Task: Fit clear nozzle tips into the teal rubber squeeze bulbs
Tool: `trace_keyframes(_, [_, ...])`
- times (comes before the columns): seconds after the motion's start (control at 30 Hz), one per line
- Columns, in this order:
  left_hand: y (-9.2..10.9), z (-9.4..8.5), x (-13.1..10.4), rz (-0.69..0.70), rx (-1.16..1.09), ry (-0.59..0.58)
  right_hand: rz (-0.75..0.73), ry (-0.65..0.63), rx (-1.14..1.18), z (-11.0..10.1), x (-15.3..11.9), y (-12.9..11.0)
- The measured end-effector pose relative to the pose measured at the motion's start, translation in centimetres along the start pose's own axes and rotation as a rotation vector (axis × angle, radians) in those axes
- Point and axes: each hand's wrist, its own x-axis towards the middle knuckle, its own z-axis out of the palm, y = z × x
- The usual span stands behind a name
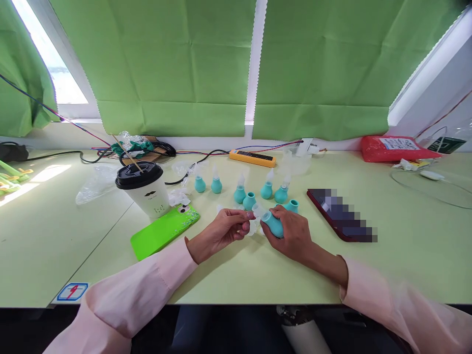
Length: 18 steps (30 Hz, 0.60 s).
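Note:
My right hand point(295, 233) is wrapped round a teal rubber bulb point(274, 225), its pale open neck tilted toward my left hand point(223, 230). Between my left thumb and fingers is a small translucent plastic piece point(257, 210), close beside that neck; whether the two touch I cannot tell. Just beyond my hands stand an open teal bulb without a tip point(250, 201) and another open bulb point(293, 205), partly hidden by my right hand. Farther back, several teal bulbs point(216, 185) stand upright with clear pointed tips. More loose translucent pieces point(252, 228) lie beneath my hands.
A lidded paper cup point(149, 196) with a stick stands at left, beside a lime-green phone case point(158, 233). A dark phone point(339, 216) lies at right. Behind are a yellow power strip point(252, 158), cables, crumpled plastic point(98, 184) and a red package point(398, 149).

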Motion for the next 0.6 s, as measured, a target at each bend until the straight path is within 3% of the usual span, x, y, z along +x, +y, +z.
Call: trace_keyframes(0.6, [0.24,0.29,-0.53,-0.041,-0.011,-0.07,-0.109,0.009,-0.018,-0.6,0.1,0.07])
